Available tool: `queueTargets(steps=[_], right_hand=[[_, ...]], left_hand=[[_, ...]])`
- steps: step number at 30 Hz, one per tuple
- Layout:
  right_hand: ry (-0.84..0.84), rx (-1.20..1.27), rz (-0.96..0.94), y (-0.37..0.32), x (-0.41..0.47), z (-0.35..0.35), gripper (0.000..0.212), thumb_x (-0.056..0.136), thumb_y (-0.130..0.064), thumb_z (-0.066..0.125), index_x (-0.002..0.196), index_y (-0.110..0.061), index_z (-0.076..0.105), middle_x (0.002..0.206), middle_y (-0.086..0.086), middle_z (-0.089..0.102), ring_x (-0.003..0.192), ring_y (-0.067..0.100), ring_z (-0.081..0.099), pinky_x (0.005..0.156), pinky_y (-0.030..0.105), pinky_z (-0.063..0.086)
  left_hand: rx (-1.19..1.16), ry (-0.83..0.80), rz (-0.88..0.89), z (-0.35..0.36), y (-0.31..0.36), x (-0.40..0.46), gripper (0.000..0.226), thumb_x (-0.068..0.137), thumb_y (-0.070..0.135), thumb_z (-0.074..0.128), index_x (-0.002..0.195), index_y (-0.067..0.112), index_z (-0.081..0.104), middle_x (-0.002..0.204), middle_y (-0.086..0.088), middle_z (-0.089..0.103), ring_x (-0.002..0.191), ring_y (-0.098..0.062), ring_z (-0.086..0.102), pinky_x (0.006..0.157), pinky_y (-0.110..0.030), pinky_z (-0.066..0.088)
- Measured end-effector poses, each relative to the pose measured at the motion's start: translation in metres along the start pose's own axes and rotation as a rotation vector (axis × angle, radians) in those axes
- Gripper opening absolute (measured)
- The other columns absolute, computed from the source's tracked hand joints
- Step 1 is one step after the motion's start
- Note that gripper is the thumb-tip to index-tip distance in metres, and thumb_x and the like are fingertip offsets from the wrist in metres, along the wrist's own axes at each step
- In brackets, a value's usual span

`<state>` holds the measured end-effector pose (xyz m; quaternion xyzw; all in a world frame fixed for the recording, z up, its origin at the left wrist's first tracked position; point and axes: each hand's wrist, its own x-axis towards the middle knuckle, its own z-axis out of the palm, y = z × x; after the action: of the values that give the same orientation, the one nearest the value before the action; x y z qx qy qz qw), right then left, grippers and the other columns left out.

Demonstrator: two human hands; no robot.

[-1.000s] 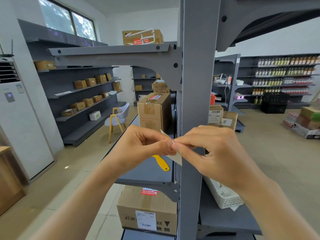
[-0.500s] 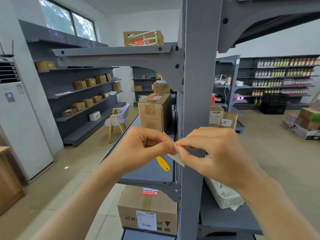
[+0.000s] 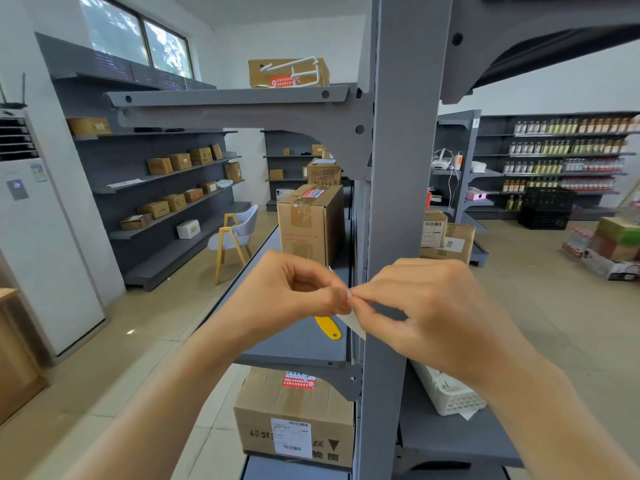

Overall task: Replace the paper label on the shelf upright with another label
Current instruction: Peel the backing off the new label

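A tall grey shelf upright (image 3: 405,174) rises through the middle of the view. Just in front of it, at chest height, my left hand (image 3: 294,296) and my right hand (image 3: 433,306) meet fingertip to fingertip. Both pinch a small white paper label (image 3: 353,320), whose lower corner hangs below the fingers. No label shows on the bare face of the upright above my hands; the part behind them is hidden.
A yellow plastic tag (image 3: 328,328) lies on the grey shelf (image 3: 304,344) under my left hand. A taped cardboard box (image 3: 310,223) stands behind it, another box (image 3: 294,417) sits on the lower level. A white basket (image 3: 446,396) rests on the right shelf.
My hands have stayed together on the label in front of the upright, with only slight shifts of the fingers working at its edge.
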<state>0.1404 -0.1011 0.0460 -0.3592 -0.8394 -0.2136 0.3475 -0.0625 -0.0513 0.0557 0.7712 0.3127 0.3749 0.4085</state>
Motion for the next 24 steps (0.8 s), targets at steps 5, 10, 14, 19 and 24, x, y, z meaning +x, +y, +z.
queueTargets(steps=[5,10,14,19,24], right_hand=[[0.015,0.052,0.023,-0.003,0.000,0.000,0.018,0.092,-0.028,0.068,0.092,-0.020,0.084,0.067,-0.007,0.075,0.055,0.016,0.065,0.050,0.034,0.053],[0.087,0.255,0.173,-0.005,0.000,0.000,0.019,0.091,-0.027,0.066,0.089,-0.021,0.084,0.071,-0.010,0.077,0.063,0.007,0.069,0.058,0.027,0.057],[0.180,0.368,0.339,-0.008,0.001,0.003,0.015,0.086,-0.019,0.070,0.082,-0.018,0.083,0.071,-0.010,0.078,0.064,0.005,0.072,0.060,0.019,0.059],[0.326,0.609,0.718,-0.003,0.004,0.004,0.011,0.085,-0.016,0.069,0.080,-0.017,0.079,0.069,-0.007,0.076,0.060,0.009,0.073,0.057,0.031,0.061],[0.491,0.756,0.886,0.003,0.002,-0.004,0.021,0.091,-0.010,0.066,0.074,-0.016,0.076,0.067,0.002,0.076,0.051,0.019,0.072,0.054,0.027,0.060]], left_hand=[[0.057,0.035,0.065,0.002,-0.005,0.000,0.023,0.087,-0.003,0.069,0.077,0.015,0.080,0.079,-0.007,0.080,0.078,-0.021,0.078,0.081,-0.036,0.064],[0.144,0.109,0.170,0.006,-0.005,0.001,0.026,0.086,-0.003,0.070,0.076,0.019,0.078,0.079,-0.004,0.079,0.071,-0.010,0.076,0.069,-0.020,0.060],[0.169,0.162,0.202,0.008,-0.004,0.004,0.026,0.084,-0.004,0.070,0.074,0.020,0.076,0.073,0.005,0.078,0.068,-0.007,0.075,0.067,-0.018,0.060],[-0.056,0.265,0.099,0.008,-0.011,0.009,0.022,0.085,0.001,0.067,0.070,0.015,0.074,0.076,0.002,0.080,0.075,-0.018,0.078,0.071,-0.030,0.063],[-0.459,0.339,0.004,0.005,-0.023,0.015,0.041,0.084,-0.004,0.053,0.053,0.016,0.068,0.075,0.003,0.078,0.082,-0.015,0.076,0.073,-0.030,0.063]])
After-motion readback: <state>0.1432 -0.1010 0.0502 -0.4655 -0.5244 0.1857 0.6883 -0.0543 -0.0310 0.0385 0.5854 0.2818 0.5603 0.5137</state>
